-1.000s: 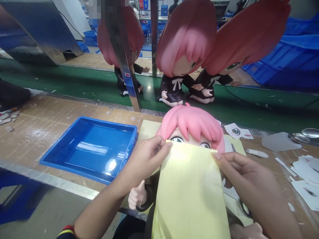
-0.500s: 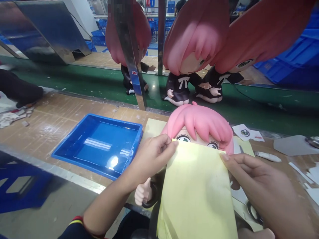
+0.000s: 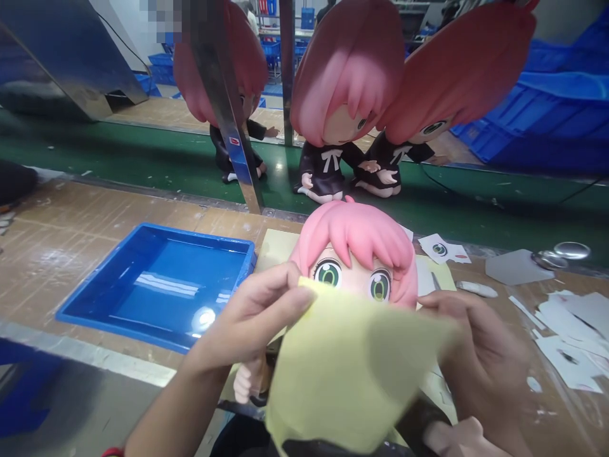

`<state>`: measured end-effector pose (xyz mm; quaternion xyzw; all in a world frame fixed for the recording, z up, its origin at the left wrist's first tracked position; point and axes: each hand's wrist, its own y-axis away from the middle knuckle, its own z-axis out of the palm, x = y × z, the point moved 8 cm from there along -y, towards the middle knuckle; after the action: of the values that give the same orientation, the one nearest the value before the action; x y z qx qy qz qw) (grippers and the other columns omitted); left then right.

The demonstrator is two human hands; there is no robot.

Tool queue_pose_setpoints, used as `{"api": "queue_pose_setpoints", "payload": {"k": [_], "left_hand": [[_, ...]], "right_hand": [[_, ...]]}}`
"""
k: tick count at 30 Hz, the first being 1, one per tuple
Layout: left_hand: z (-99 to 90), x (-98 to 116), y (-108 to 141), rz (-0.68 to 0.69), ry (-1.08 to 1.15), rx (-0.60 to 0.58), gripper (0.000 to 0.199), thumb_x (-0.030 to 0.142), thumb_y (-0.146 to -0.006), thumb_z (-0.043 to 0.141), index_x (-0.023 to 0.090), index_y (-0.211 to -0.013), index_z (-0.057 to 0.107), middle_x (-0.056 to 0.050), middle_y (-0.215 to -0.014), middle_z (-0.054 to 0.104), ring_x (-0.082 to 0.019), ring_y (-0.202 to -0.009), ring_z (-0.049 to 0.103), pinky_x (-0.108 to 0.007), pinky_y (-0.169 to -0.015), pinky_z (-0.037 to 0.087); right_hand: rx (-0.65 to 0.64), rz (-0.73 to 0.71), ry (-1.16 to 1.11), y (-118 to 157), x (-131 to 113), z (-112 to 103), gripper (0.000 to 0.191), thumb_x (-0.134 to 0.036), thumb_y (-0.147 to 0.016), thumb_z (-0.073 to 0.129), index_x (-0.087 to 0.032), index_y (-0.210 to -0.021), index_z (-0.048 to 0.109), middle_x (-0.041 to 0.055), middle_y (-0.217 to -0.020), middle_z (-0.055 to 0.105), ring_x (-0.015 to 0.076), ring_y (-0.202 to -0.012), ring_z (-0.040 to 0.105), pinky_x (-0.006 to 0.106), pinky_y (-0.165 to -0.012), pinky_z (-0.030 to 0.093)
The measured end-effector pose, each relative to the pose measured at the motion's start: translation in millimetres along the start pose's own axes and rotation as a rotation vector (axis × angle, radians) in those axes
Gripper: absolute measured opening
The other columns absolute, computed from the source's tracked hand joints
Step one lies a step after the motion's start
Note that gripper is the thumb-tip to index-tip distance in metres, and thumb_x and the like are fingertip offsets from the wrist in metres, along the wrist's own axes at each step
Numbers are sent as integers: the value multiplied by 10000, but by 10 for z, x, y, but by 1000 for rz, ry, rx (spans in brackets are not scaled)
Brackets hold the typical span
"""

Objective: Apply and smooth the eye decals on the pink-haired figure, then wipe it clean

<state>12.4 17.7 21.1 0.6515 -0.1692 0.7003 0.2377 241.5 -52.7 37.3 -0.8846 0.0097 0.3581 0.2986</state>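
My left hand [image 3: 259, 311] pinches the top left corner of a thin yellow cloth [image 3: 342, 368] between thumb and fingers. Near the cloth's right corner is my right hand [image 3: 480, 355], smeared by motion. That corner is blurred in front of the hand, and I cannot tell whether the fingers grip it. Behind the cloth sits a pink-haired figure [image 3: 359, 231] with large green eyes; the cloth covers its lower face and most of its body. One small figure hand [image 3: 250, 381] shows below my left wrist.
A blue tray [image 3: 162, 254] of clear liquid stands at the left. Printed eye cutouts [image 3: 440, 249], a white-handled tool [image 3: 476, 289], paper scraps [image 3: 571, 343] and metal discs [image 3: 571, 251] lie to the right. Large pink-haired figures [image 3: 352, 70] sit beyond on a green surface [image 3: 157, 149].
The cloth's right side has swung and folded, where it was held flat by both hands. More of the figure's eyes shows. The view has shifted to the right.
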Motion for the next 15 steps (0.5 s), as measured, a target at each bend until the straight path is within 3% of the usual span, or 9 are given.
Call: {"api": "queue_pose_setpoints", "payload": {"k": [3, 7, 11, 15], "left_hand": [[169, -43, 146, -118, 204, -252, 370, 523, -966, 626, 210, -793, 536, 30, -643, 534, -49, -384, 343, -204, -342, 239], [242, 3, 212, -82, 233, -341, 399, 452, -976, 634, 190, -711, 491, 33, -621, 471, -26, -383, 321, -196, -358, 242], [274, 8, 189, -81, 236, -366, 401, 442, -990, 612, 190, -715, 463, 42, -625, 434, -19, -383, 323, -179, -354, 240], [287, 19, 169, -75, 238, -375, 398, 425, -997, 603, 187, -718, 449, 37, -636, 434, -20, -389, 335, -167, -343, 240]], "right_hand": [[77, -252, 62, 64, 39, -1, 260, -275, -1039, 479, -235, -1139, 716, 79, -1051, 654, 223, -962, 663, 362, -820, 549], [-18, -435, 160, 51, 8, 172, 380, -368, -1054, 461, -178, -1280, 701, 191, -1424, 487, 384, -1349, 501, 555, -1072, 464], [-64, -448, 226, 15, -64, 278, 427, -382, -1073, 424, -137, -1342, 648, 222, -1538, 371, 371, -1427, 432, 505, -1097, 469], [-59, -438, 259, 17, -94, 310, 436, -398, -1080, 392, -168, -1369, 623, 217, -1553, 355, 370, -1429, 429, 505, -1075, 481]]}}
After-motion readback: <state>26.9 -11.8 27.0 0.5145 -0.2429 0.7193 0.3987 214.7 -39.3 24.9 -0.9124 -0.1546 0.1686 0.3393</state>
